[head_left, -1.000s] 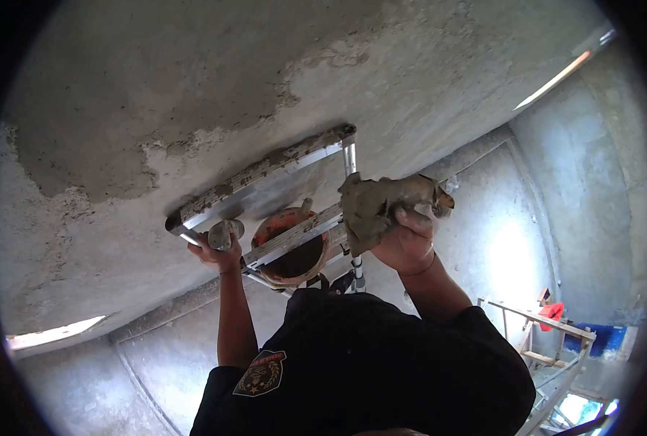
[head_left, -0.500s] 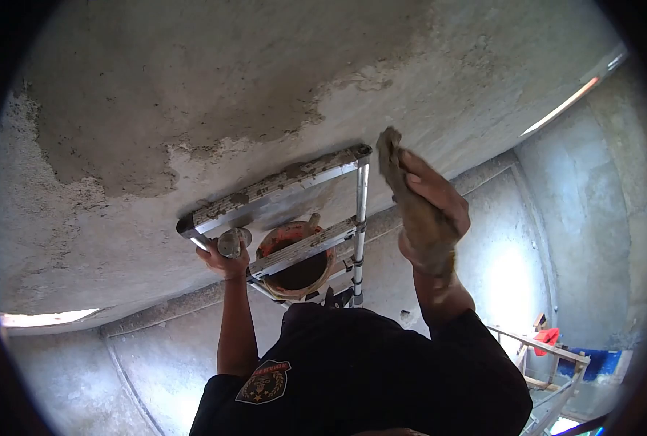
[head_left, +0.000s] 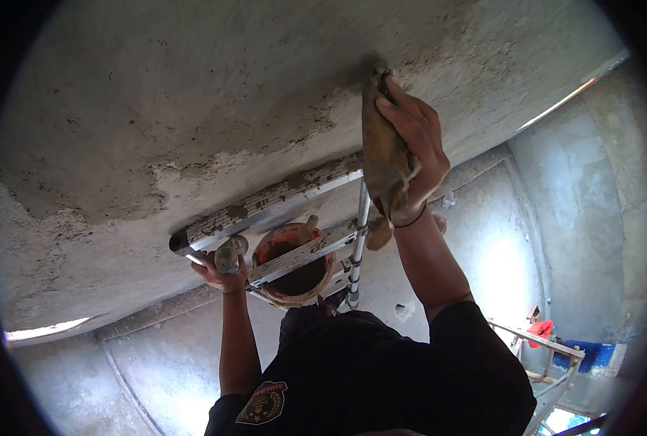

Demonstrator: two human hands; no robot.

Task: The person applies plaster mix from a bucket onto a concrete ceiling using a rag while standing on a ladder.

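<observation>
My right hand (head_left: 418,134) is raised with its fingers closed on a mud-brown rag (head_left: 385,149). The rag's top end is right at the damp plaster wall (head_left: 214,80), and its loose end hangs beside my wrist. My left hand (head_left: 220,278) is wrapped round a cement-smeared, bottle-like container (head_left: 229,254), close by the side rail of an aluminium ladder (head_left: 272,195). Behind the ladder's rungs is a reddish bucket (head_left: 286,236) with dark grey mix inside and a handle-like piece (head_left: 309,227) sticking up at its rim.
Wet mortar clings to the ladder's top step. Darker, rough-edged plaster covers the upper part of the wall. At the lower right stands a wooden frame (head_left: 538,336), with a red object (head_left: 539,331) and a blue sheet (head_left: 589,356) near it.
My right hand has moved up with the rag, bringing it from off the wall to the plaster surface. My left hand stays by the ladder rail with the container.
</observation>
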